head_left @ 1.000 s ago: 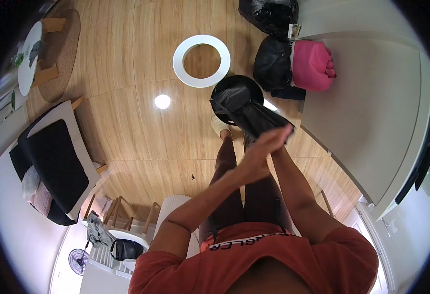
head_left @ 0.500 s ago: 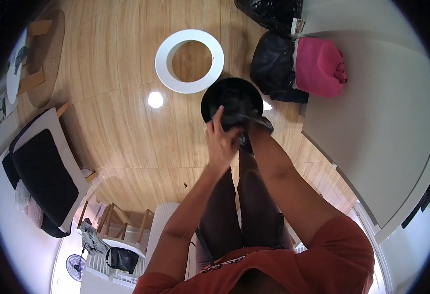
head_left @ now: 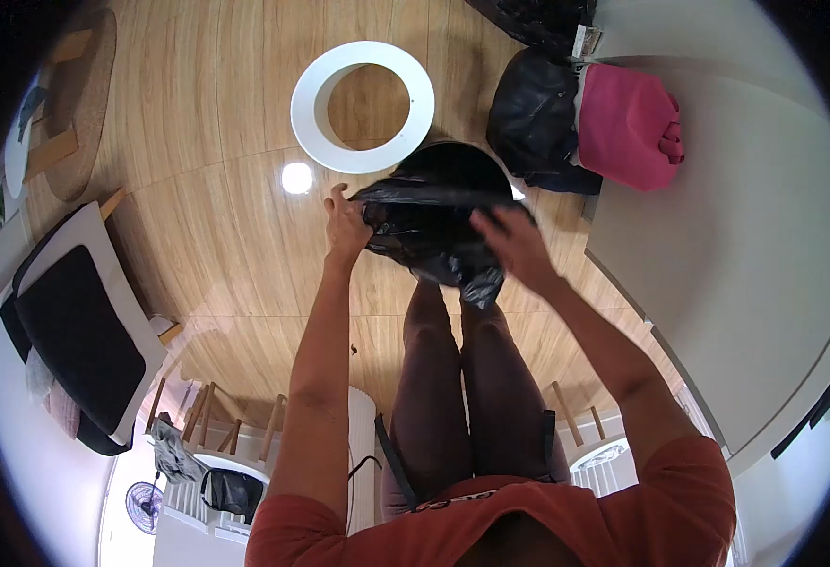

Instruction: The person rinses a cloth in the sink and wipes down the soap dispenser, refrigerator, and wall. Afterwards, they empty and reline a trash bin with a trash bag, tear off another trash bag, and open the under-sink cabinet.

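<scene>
A black plastic trash bag is spread wide between my two hands, its upper edge stretched across in a line. Below and beyond it stands a round black bin, its near side covered by the bag. My left hand is closed on the bag's left edge, with one finger sticking up. At the right side of the bag, my right hand is closed on the plastic, its fingers smeared by motion. A loose corner of the bag hangs toward my legs.
A white ring lies on the wooden floor beside the bin. To the right are a black bag, a pink bag and a white cabinet. A cushioned chair stands at left.
My hands have moved apart from close together over the bin, left hand leftward and right hand slightly right. The black bag has spread out between them and now covers the bin's near part.
</scene>
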`<state>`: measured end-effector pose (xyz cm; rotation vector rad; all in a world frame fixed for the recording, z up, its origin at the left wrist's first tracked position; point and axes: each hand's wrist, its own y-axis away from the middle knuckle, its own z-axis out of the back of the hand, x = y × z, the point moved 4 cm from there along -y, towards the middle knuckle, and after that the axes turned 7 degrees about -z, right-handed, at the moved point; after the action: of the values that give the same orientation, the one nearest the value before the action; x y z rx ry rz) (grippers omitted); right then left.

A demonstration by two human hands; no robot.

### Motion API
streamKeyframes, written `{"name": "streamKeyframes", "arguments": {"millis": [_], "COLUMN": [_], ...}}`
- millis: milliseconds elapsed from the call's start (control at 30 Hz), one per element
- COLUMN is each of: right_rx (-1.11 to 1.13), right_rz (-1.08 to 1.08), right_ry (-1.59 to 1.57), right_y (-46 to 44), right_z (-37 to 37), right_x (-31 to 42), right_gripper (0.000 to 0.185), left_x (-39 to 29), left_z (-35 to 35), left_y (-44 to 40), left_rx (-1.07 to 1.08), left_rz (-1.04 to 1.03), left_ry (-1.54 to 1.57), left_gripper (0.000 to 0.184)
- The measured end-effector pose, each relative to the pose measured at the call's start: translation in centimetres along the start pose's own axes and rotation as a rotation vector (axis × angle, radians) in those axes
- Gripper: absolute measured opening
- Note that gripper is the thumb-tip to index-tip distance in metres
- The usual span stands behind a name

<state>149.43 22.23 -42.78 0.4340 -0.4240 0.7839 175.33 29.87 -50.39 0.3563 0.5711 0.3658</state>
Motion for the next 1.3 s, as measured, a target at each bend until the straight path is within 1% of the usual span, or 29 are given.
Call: {"name": "streamKeyframes", "arguments": {"millis": [33, 100, 133, 167, 233, 267, 367, 400, 467, 500, 567, 600, 667, 733, 767, 800, 833, 900, 933, 967, 1000, 1033, 1067, 1100, 1133, 1167, 1233, 1267, 1300], "right_rx": [-0.082, -0.145, -0.135, -0.135, 0.047, 0.117, 0.260, 0.265, 0.384, 0.389, 0.512, 0.562, 0.576, 0.587, 0.436, 0.258, 0.257, -0.130, -0.130, -0.169, -0.208, -0.209, -0.221, -0.229, -0.231, -0.234, -0.039, -0.112, -0.114], "right_rz": [-0.079, -0.140, -0.179, -0.178, -0.417, -0.460, -0.564, -0.563, -0.731, -0.731, -0.822, -0.913, -0.902, -0.892, -1.009, -1.109, -1.113, -0.932, -0.933, -0.838, -0.743, -0.743, -0.880, -1.021, -1.166, -1.174, -1.330, -1.537, -1.540], "right_ry": [-0.073, -0.047, -0.092, -0.094, -0.420, -0.375, -0.611, -0.610, -0.734, -0.737, -0.925, -0.882, -0.941, -0.993, -1.345, -1.695, -1.694, -1.850, -1.852, -1.897, -1.938, -1.941, -2.191, -2.439, -2.362, -2.365, -2.204, -1.946, -1.946], "right_y": [-1.5, -5.0, -6.6, -8.1, -9.6, -9.6, -8.0, -7.7, -6.4, -6.2, -6.5, -6.4, -5.0, -3.0, -1.0, 1.0, 2.8, 5.7, 7.7, 10.1, 11.7, 12.4, 12.9, 13.0, 13.2, 13.1, 12.3, 11.0, 11.6], "right_z": [0.3, 0.2, -0.5, -1.7, -4.7, -4.9, -5.0, -5.0, -7.0, -7.8, -9.3, -10.0, -13.8, -16.1, -16.2, -16.1, -15.9, -14.6, -15.7, -17.3, -17.9, -17.2, -16.6, -15.8, -14.8, -14.1, -13.1, -11.1, -12.0], "right_x": [-2.3, -4.8, -5.9, -7.0, -8.5, -8.6, -8.5, -8.5, -9.5, -10.1, -10.6, -11.3, -14.7, -15.9, -15.1, -14.2, -13.3, -11.9, -11.8, -12.1, -12.0, -11.1, -10.0, -9.0, -8.5, -8.0, -6.9, -5.7, -6.2], "right_gripper": [0.042, 0.041, 0.040, 0.040, 0.039, 0.036, 0.037, 0.037, 0.047, 0.047, 0.060, 0.065, 0.062, 0.060, 0.058, 0.056, 0.056, 0.053, 0.053, 0.056, 0.059, 0.059, 0.064, 0.069, 0.075, 0.075, 0.071, 0.055, 0.055], "left_x": [0.4, 0.8, 0.2, 0.2, 0.0, -0.6, 1.2, 1.8, 1.6, 1.7, 2.0, 2.3, 2.3, 2.5, 2.7, 3.7, 4.0, 4.7, 5.2, 5.5, 5.7, 5.6, 4.8, 3.9, 3.4, 3.3, 3.6, 2.9, 1.8], "left_z": [-0.5, -1.7, -1.5, -2.0, -3.3, -2.8, -3.9, -4.5, -4.3, -4.5, -5.7, -6.2, -7.0, -7.4, -7.5, -9.3, -9.7, -10.0, -10.8, -11.7, -12.3, -12.3, -11.5, -11.0, -10.6, -10.5, -10.5, -9.7, -9.0], "left_y": [-0.2, -0.9, -1.4, -1.6, -1.5, -1.2, -0.8, -0.6, -0.4, -0.7, -1.7, -2.0, -2.2, -1.1, -0.6, 0.0, 0.7, 3.3, 4.4, 5.8, 7.0, 8.1, 8.8, 9.4, 9.9, 10.4, 11.1, 11.3, 11.1], "left_rx": [-0.001, 0.000, 0.015, 0.015, 0.083, 0.145, 0.243, 0.242, 0.307, 0.308, 0.417, 0.421, 0.567, 0.566, 0.562, 0.513, 0.515, 0.382, 0.350, 0.351, 0.301, 0.247, 0.247, 0.166, 0.082, 0.086, -0.149, -0.227, -0.224], "left_rz": [0.003, -0.149, -0.110, -0.108, 0.019, 0.123, 0.147, 0.152, 0.079, 0.084, 0.040, 0.044, 0.210, 0.237, 0.264, 0.141, 0.143, 0.529, 0.526, 0.527, 0.484, 0.438, 0.438, 0.510, 0.588, 0.596, 0.749, 0.808, 0.811], "left_ry": [-0.001, 0.194, 0.429, 0.427, 0.774, 0.673, 0.764, 0.767, 0.756, 0.755, 0.749, 0.747, 0.846, 0.930, 1.014, 1.239, 1.240, 1.642, 1.635, 1.633, 1.751, 1.867, 1.864, 1.978, 2.090, 2.086, 2.208, 2.137, 2.136], "left_gripper": [0.019, 0.034, 0.048, 0.048, 0.062, 0.068, 0.069, 0.069, 0.068, 0.068, 0.068, 0.068, 0.070, 0.074, 0.078, 0.075, 0.075, 0.061, 0.051, 0.051, 0.050, 0.051, 0.051, 0.057, 0.065, 0.065, 0.067, 0.065, 0.065]}}
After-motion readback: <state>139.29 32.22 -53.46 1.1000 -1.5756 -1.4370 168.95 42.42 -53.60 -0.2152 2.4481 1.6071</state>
